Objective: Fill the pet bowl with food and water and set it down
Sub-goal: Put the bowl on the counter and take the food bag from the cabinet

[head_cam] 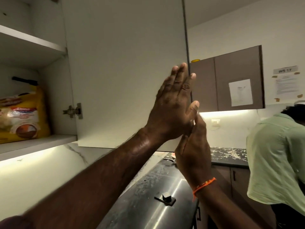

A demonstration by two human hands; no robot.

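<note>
Kitchen cabinet door (125, 71) open; both hands flat on it; yellow food bag (24, 116) shelved.

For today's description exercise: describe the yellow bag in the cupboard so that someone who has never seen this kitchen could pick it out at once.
Start at the open wall cupboard on the left, whose white door both hands are touching. Look at its lowest shelf. The yellow bag stands there at the picture's left edge, with a red and white label; it is the only coloured thing visible in the white cupboard.
</note>
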